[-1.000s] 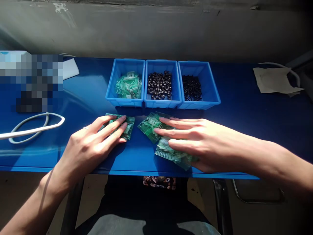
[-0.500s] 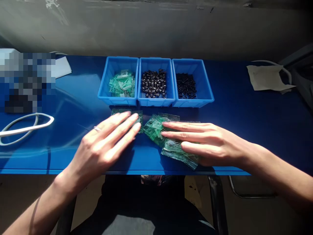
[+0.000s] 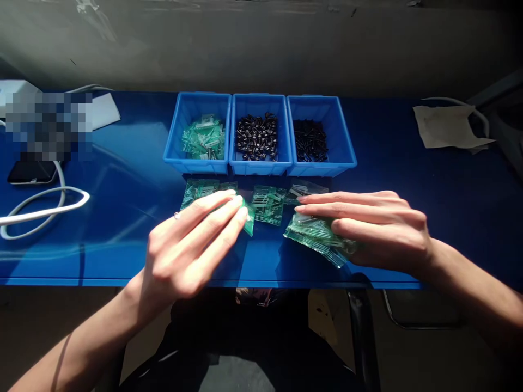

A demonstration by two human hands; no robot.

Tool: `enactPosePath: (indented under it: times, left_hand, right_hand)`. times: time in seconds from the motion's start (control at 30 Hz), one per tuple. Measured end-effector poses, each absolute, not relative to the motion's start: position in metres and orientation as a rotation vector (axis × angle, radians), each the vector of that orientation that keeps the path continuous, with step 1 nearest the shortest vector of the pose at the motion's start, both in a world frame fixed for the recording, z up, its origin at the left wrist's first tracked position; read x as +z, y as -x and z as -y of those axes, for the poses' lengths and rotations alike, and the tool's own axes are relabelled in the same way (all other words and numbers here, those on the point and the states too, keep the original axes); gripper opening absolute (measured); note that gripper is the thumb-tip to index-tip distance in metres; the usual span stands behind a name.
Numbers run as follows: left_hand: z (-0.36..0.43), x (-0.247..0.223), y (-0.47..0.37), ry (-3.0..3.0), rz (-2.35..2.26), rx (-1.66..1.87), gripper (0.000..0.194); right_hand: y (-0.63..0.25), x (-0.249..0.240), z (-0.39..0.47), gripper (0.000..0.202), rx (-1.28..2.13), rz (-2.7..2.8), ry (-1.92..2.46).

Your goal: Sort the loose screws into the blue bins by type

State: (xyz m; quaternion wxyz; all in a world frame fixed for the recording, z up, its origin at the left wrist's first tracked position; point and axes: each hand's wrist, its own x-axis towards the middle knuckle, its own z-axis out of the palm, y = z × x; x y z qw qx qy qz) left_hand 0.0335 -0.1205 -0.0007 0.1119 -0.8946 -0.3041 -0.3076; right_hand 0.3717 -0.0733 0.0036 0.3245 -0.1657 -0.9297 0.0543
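Note:
My left hand (image 3: 196, 239) is closed, its fingertips on a small green clear packet (image 3: 249, 222) whose edge pokes out past them. Beside and behind those fingers, more green packets (image 3: 200, 189) lie on the table. My right hand (image 3: 379, 226) has its fingers over several green packets (image 3: 314, 234), thumb hidden beneath; a shadow shows under their near edge. Between the hands, one packet (image 3: 268, 205) lies flat with pale slender pieces inside. Another packet (image 3: 306, 189) lies just behind my right fingertips.
Three blue bins stand side by side: one with green packets (image 3: 203, 136), one with shiny dark screws (image 3: 256, 136), one with thin black screws (image 3: 310, 140). A white cable (image 3: 44, 212) and a phone (image 3: 31, 172) lie left, brown paper (image 3: 447, 126) right.
My right hand has moved right with several packets, leaving one flat between the hands. My left hand has shifted slightly right, and a green packet now shows at its fingertips.

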Motion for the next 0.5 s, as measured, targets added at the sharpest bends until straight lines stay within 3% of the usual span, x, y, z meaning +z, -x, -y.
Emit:
enactPosePath:
  times: [0.2,0.33,0.5]
  left_hand:
    - [0.119,-0.012,-0.026,2.635,1.000,-0.652,0.024]
    - [0.114,-0.009,-0.032,2.706,0.914,-0.544,0.039]
    - [0.106,-0.006,-0.059,2.741,0.762,-0.404,0.035]
  right_hand:
    - [-0.376,0.018,0.066,0.023,0.064,2.402,0.329]
    - [-0.380,0.026,0.064,0.019,0.010,2.349,0.368]
    - [-0.380,0.022,0.068,0.018,0.003,2.280,0.399]
